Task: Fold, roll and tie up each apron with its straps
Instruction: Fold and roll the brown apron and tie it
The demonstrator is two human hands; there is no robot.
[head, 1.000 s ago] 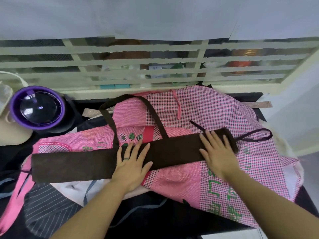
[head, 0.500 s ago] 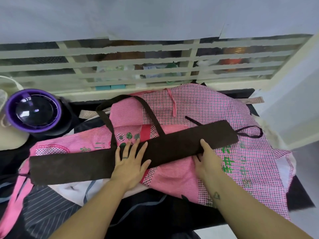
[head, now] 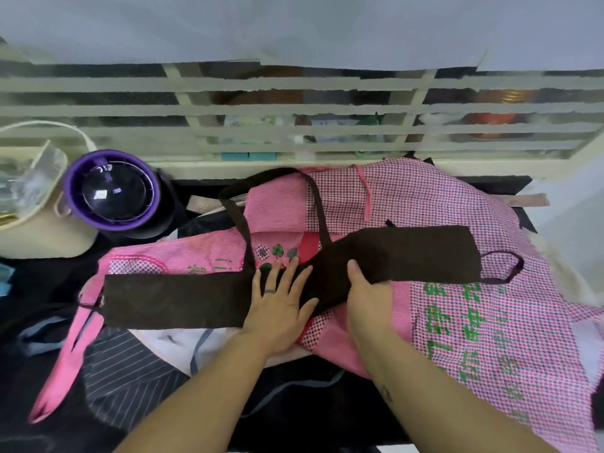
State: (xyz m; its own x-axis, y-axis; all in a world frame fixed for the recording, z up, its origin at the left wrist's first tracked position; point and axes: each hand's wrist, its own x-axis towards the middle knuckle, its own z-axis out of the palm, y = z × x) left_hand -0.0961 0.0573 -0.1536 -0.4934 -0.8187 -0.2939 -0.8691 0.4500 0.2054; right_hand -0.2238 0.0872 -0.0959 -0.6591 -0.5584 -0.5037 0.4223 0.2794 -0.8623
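A dark brown apron [head: 170, 299], folded into a long narrow band, lies across a pile of pink checked aprons [head: 425, 204]. Its neck strap [head: 238, 220] loops toward the window, and a thin tie strap [head: 510, 266] curls out at the right end. My left hand [head: 281, 302] lies flat with spread fingers on the band's middle. My right hand [head: 369, 289] grips the band's near edge just to the right, thumb on top and fingers tucked under the cloth. The band's right half is lifted slightly and angled.
A purple-rimmed round appliance [head: 112, 191] stands at the back left beside a cream bag [head: 39, 230]. A striped dark apron [head: 130, 380] and a pink strap [head: 65, 364] lie at the front left. A barred window [head: 294, 109] runs along the back.
My right hand slid left from the band's right end to near its middle and took hold of the near edge. The left hand stayed pressed in place.
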